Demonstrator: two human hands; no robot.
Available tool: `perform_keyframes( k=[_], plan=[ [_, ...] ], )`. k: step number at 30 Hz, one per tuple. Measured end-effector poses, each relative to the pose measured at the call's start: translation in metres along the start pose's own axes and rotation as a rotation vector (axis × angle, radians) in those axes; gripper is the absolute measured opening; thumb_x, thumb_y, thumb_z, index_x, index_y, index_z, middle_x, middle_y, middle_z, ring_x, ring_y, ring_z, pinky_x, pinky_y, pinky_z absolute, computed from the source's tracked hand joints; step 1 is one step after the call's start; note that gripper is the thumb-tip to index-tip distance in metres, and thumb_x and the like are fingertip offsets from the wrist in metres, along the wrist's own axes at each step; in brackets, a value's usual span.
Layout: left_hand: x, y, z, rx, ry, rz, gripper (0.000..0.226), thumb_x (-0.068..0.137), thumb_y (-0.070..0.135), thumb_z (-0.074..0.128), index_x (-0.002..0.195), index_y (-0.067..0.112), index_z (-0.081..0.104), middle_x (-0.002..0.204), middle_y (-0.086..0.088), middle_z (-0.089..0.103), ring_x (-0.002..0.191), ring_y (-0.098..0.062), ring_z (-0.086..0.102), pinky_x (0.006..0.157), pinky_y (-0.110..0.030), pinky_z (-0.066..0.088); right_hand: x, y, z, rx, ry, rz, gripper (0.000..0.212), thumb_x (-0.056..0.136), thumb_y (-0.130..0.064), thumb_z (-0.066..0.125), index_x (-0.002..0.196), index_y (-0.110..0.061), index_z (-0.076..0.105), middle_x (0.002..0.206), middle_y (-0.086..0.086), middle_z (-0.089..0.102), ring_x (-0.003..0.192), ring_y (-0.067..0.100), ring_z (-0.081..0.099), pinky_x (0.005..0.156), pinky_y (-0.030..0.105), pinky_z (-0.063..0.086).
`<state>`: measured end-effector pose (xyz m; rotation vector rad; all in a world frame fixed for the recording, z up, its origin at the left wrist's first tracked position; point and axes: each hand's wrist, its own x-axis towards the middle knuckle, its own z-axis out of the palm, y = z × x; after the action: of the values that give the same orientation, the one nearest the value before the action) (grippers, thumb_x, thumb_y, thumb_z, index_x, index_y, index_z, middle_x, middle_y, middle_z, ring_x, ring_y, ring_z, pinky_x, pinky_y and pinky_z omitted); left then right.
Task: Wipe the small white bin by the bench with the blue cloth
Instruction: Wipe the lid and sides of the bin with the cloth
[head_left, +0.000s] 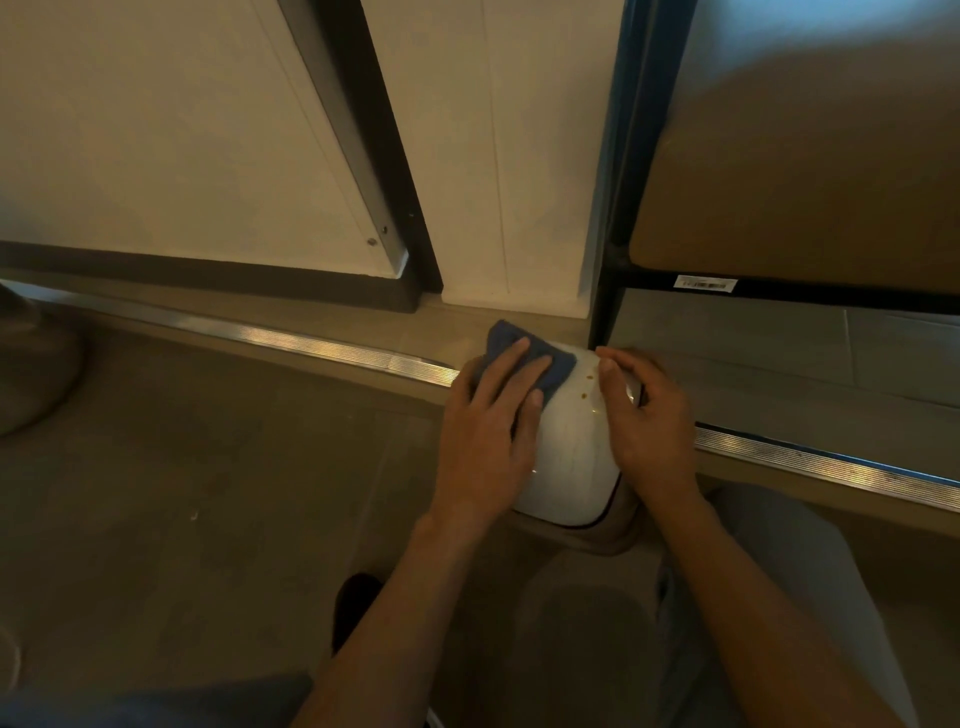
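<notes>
The small white bin (569, 457) stands on the floor at the centre, seen from above, its rounded lid facing me. A few brown spots mark the lid near its far edge. My left hand (493, 431) lies flat on the blue cloth (558, 366), pressing it against the lid's far left part. My right hand (647, 421) rests on the bin's right side, fingers curled over the edge and holding it.
A ribbed metal floor strip (311, 340) runs across behind the bin. The bench's dark frame (605, 291) and cushion (805, 182) stand at the right. A white wall panel (519, 208) is straight ahead. My knee (779, 545) is at lower right, a dark shoe (356, 597) below.
</notes>
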<state>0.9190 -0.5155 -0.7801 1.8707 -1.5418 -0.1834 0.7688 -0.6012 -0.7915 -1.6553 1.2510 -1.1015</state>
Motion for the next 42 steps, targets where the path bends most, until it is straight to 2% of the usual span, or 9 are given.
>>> perform_keyframes(
  k=[7,14,18,20,24,31,34,39,42],
  plan=[
    [0.015,-0.005,-0.005,-0.263,0.044,-0.24,0.036,0.106,0.034,0.044,0.141,0.03,0.053,0.15,0.01,0.047,0.137,-0.011,0.042,0.115,-0.038,0.037,0.0,0.003,-0.001,0.007,-0.039,0.024,0.03,0.099,-0.035,0.055,0.122,-0.019,0.067,0.118,-0.003,0.066,0.109,0.006,0.06,0.094,0.021,0.048],
    [0.018,0.014,0.004,0.007,-0.026,-0.022,0.037,0.105,0.029,0.044,0.139,0.024,0.057,0.151,0.006,0.05,0.142,-0.018,0.038,0.12,-0.043,0.028,0.001,0.003,-0.002,-0.005,-0.017,-0.015,0.027,0.1,-0.031,0.055,0.12,-0.016,0.068,0.115,-0.001,0.067,0.107,0.007,0.061,0.095,0.029,0.051],
    [-0.016,-0.003,0.0,-0.052,0.04,-0.027,0.037,0.105,0.03,0.048,0.142,0.031,0.053,0.154,0.021,0.035,0.144,0.0,0.021,0.119,-0.024,0.021,0.001,0.004,-0.002,-0.003,-0.036,0.005,0.029,0.1,-0.035,0.055,0.121,-0.019,0.067,0.116,-0.003,0.066,0.108,0.006,0.06,0.095,0.031,0.052],
    [0.001,-0.002,-0.004,-0.14,0.037,-0.127,0.034,0.105,0.032,0.047,0.137,0.033,0.056,0.15,0.019,0.043,0.138,-0.004,0.033,0.113,-0.019,0.025,0.002,0.004,-0.002,-0.01,-0.041,0.0,0.029,0.1,-0.034,0.055,0.121,-0.019,0.067,0.116,-0.003,0.065,0.109,0.006,0.059,0.096,0.029,0.051],
    [0.056,0.007,-0.002,-0.17,-0.058,-0.23,0.031,0.104,0.027,0.044,0.129,0.025,0.062,0.132,0.006,0.061,0.115,-0.01,0.055,0.102,-0.04,0.048,0.001,0.003,-0.001,0.002,-0.017,-0.002,0.026,0.099,-0.032,0.057,0.119,-0.019,0.068,0.114,-0.004,0.065,0.106,0.002,0.059,0.095,0.026,0.051],
    [-0.013,-0.001,0.007,-0.003,-0.015,-0.001,0.04,0.106,0.034,0.041,0.146,0.032,0.047,0.16,0.012,0.034,0.149,-0.02,0.025,0.121,-0.04,0.025,0.0,0.002,-0.002,-0.006,-0.014,-0.018,0.025,0.1,-0.03,0.056,0.118,-0.018,0.068,0.114,-0.004,0.066,0.106,0.005,0.06,0.093,0.027,0.051],
    [-0.026,-0.011,0.004,-0.15,0.006,-0.096,0.042,0.107,0.039,0.037,0.148,0.038,0.042,0.162,0.019,0.026,0.15,-0.011,0.023,0.12,-0.036,0.027,0.0,0.001,-0.001,0.001,-0.027,0.004,0.025,0.099,-0.031,0.056,0.119,-0.019,0.066,0.114,-0.005,0.064,0.105,0.004,0.059,0.093,0.024,0.05],
    [0.034,-0.001,-0.008,-0.379,-0.03,-0.405,0.036,0.109,0.034,0.036,0.142,0.029,0.05,0.141,0.006,0.054,0.126,-0.009,0.051,0.111,-0.042,0.043,0.0,0.002,-0.002,0.01,-0.027,0.019,0.028,0.099,-0.034,0.056,0.121,-0.02,0.067,0.115,-0.007,0.064,0.106,0.0,0.058,0.092,0.017,0.047],
    [0.04,0.006,-0.006,-0.247,-0.068,-0.324,0.037,0.108,0.035,0.035,0.141,0.03,0.051,0.144,0.005,0.052,0.129,-0.014,0.05,0.111,-0.045,0.043,0.0,0.001,-0.002,0.007,-0.023,0.013,0.026,0.099,-0.032,0.056,0.12,-0.021,0.066,0.113,-0.009,0.064,0.105,-0.005,0.057,0.09,0.015,0.047]
  ],
)
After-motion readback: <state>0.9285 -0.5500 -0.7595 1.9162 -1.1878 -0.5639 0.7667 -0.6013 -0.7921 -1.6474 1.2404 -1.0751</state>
